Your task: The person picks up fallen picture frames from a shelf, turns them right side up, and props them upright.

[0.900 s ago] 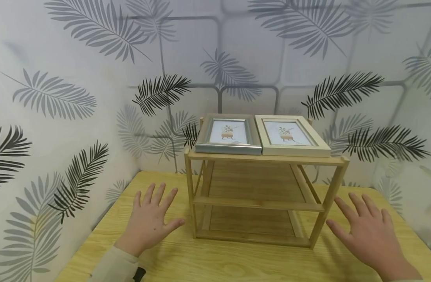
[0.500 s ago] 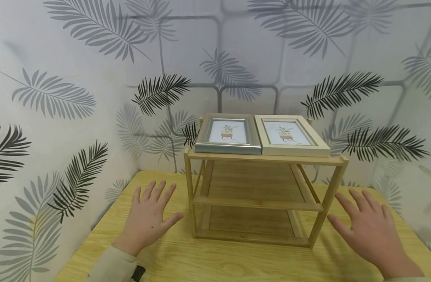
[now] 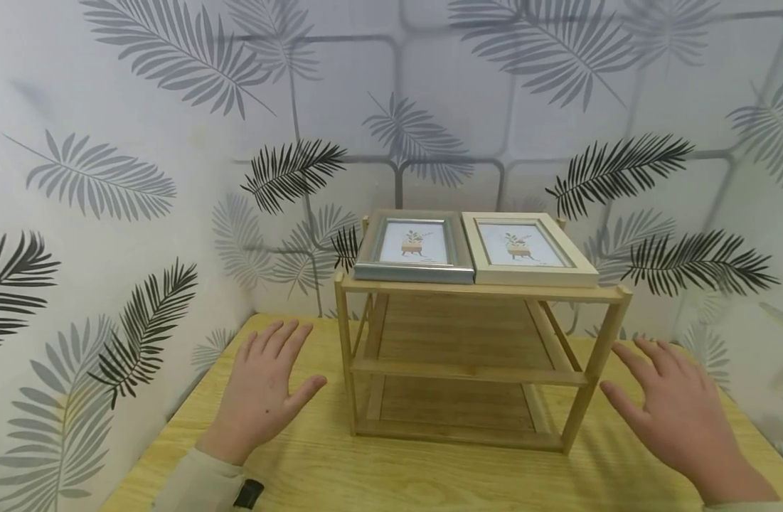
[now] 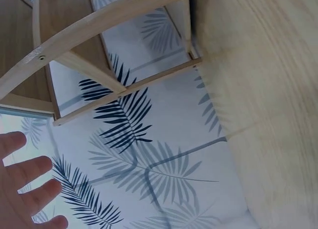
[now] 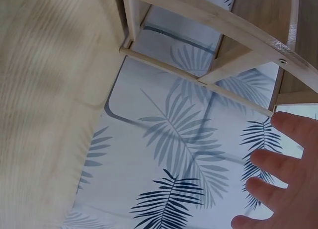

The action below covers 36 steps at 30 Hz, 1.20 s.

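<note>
A light wooden rack (image 3: pixel 468 370) with several tiers stands on the table, and two picture frames lie flat side by side on its top. The left picture frame (image 3: pixel 365 256) is grey and silver; the cream picture frame (image 3: pixel 579 274) is at its right. Both show a potted plant print. My left hand (image 3: pixel 257 398) hovers left of the rack, fingers extended and thumb spread toward it, holding nothing. On the other side my right hand (image 3: pixel 675 412) is held likewise, its fingertips near the rack's right front post. Each wrist view shows spread fingers and the rack's side.
The yellow wood-grain table (image 3: pixel 397 476) extends around the rack to the walls. Behind and at both sides rise walls (image 3: pixel 442 85) papered with grey and black leaves. A dark band (image 3: pixel 249 493) shows at my left cuff.
Both hands have risen slightly, the left drifting a little left and the right a little right. Their fingers have drawn closer together. The rack and picture frames stay in place.
</note>
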Available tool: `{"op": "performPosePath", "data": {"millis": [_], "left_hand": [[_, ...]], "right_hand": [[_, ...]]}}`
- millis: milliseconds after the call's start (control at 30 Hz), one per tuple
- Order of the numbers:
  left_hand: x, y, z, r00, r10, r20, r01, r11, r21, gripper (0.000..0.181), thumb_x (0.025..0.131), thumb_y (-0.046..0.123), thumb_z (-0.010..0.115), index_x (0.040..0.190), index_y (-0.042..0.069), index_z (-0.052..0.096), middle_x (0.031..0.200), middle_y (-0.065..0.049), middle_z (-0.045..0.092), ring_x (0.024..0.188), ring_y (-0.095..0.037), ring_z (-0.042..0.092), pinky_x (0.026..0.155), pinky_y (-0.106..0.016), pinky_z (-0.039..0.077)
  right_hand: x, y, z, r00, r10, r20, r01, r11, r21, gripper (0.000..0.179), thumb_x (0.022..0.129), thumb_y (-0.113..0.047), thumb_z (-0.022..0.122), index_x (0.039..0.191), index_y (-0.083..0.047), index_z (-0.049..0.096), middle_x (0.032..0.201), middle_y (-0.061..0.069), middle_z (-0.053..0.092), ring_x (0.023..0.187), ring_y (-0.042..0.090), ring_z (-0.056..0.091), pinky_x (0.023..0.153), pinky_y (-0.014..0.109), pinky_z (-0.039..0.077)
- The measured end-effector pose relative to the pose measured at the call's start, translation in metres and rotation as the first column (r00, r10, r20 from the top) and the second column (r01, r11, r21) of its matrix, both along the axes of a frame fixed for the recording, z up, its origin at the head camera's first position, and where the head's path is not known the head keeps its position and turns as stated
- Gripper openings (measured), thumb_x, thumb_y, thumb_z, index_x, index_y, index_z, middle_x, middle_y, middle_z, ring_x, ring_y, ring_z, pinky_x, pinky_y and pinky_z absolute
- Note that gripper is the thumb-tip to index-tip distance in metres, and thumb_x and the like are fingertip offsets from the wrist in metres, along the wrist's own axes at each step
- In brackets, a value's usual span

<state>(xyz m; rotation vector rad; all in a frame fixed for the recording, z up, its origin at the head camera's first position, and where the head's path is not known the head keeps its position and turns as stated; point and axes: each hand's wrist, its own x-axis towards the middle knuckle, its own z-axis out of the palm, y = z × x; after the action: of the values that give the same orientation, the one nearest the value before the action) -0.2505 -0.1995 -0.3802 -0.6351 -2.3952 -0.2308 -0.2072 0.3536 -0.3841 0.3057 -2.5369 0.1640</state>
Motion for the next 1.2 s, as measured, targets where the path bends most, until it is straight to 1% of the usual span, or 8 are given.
{"op": "performPosePath", "data": {"millis": [167,300,467,600,700,767,1067,1200], "left_hand": [[0.003,0.003,0.008,0.997,-0.051,-0.064,0.054,0.997,0.047,0.077,0.099,0.061,0.051,0.153,0.007,0.042,0.148,-0.017,0.048,0.137,-0.040,0.041,0.112,-0.063,0.024],[0.009,0.007,0.015,0.989,-0.095,-0.110,0.104,0.992,0.076,0.076,0.099,0.058,0.052,0.153,0.006,0.041,0.147,-0.018,0.049,0.134,-0.039,0.043,0.111,-0.061,0.027],[0.015,0.016,0.024,0.971,-0.142,-0.191,0.167,0.979,0.119,0.077,0.103,0.064,0.036,0.151,0.005,0.045,0.144,-0.017,0.052,0.130,-0.038,0.048,0.109,-0.059,0.031],[0.019,0.026,0.032,0.934,-0.179,-0.308,0.235,0.960,0.154,0.074,0.104,0.061,0.035,0.143,0.001,0.053,0.137,-0.017,0.057,0.122,-0.038,0.053,0.102,-0.058,0.038],[0.022,0.035,0.041,0.893,-0.210,-0.398,0.296,0.940,0.167,0.071,0.105,0.058,0.038,0.137,-0.002,0.058,0.131,-0.017,0.061,0.116,-0.038,0.057,0.095,-0.057,0.042],[0.025,0.042,0.048,0.869,-0.233,-0.436,0.333,0.928,0.167,0.069,0.105,0.056,0.038,0.135,-0.003,0.059,0.129,-0.016,0.062,0.114,-0.038,0.058,0.094,-0.056,0.043],[0.031,0.073,0.076,0.786,-0.355,-0.507,0.468,0.877,0.111,0.064,0.107,0.050,0.039,0.133,-0.004,0.060,0.126,-0.017,0.063,0.112,-0.036,0.059,0.095,-0.052,0.045],[0.030,0.087,0.088,0.759,-0.401,-0.513,0.512,0.854,0.090,0.064,0.107,0.049,0.038,0.132,-0.006,0.060,0.126,-0.017,0.063,0.114,-0.035,0.059,0.098,-0.051,0.045]], "right_hand": [[0.002,-0.001,0.008,0.999,0.033,-0.020,-0.034,0.998,-0.049,0.055,0.100,-0.040,0.061,0.142,-0.004,0.053,0.143,0.030,0.046,0.129,0.056,0.036,0.111,0.069,0.018],[0.001,-0.004,0.016,0.998,0.063,-0.030,-0.065,0.995,-0.073,0.055,0.101,-0.037,0.061,0.140,-0.001,0.053,0.141,0.030,0.046,0.128,0.054,0.038,0.108,0.070,0.021],[-0.002,-0.007,0.028,0.995,0.096,-0.027,-0.099,0.988,-0.123,0.052,0.101,-0.033,0.062,0.137,0.004,0.055,0.141,0.031,0.046,0.126,0.054,0.040,0.102,0.072,0.026],[-0.002,-0.009,0.038,0.995,0.100,-0.002,-0.099,0.981,-0.166,0.054,0.103,-0.032,0.059,0.138,0.007,0.052,0.142,0.031,0.045,0.126,0.055,0.039,0.102,0.073,0.024],[-0.001,-0.010,0.044,0.994,0.106,0.005,-0.104,0.977,-0.187,0.055,0.104,-0.032,0.057,0.141,0.008,0.050,0.142,0.032,0.044,0.126,0.057,0.038,0.100,0.074,0.025],[-0.001,-0.011,0.048,0.993,0.117,0.006,-0.114,0.972,-0.207,0.055,0.104,-0.031,0.056,0.141,0.008,0.049,0.142,0.032,0.044,0.125,0.058,0.038,0.098,0.075,0.026],[-0.004,-0.019,0.068,0.981,0.192,-0.004,-0.183,0.931,-0.315,0.050,0.106,-0.026,0.051,0.144,0.007,0.046,0.141,0.035,0.044,0.126,0.058,0.038,0.097,0.076,0.026],[-0.005,-0.022,0.078,0.980,0.199,0.029,-0.175,0.916,-0.362,0.055,0.108,-0.027,0.045,0.148,0.011,0.039,0.146,0.039,0.037,0.132,0.061,0.031,0.104,0.076,0.020]]}}
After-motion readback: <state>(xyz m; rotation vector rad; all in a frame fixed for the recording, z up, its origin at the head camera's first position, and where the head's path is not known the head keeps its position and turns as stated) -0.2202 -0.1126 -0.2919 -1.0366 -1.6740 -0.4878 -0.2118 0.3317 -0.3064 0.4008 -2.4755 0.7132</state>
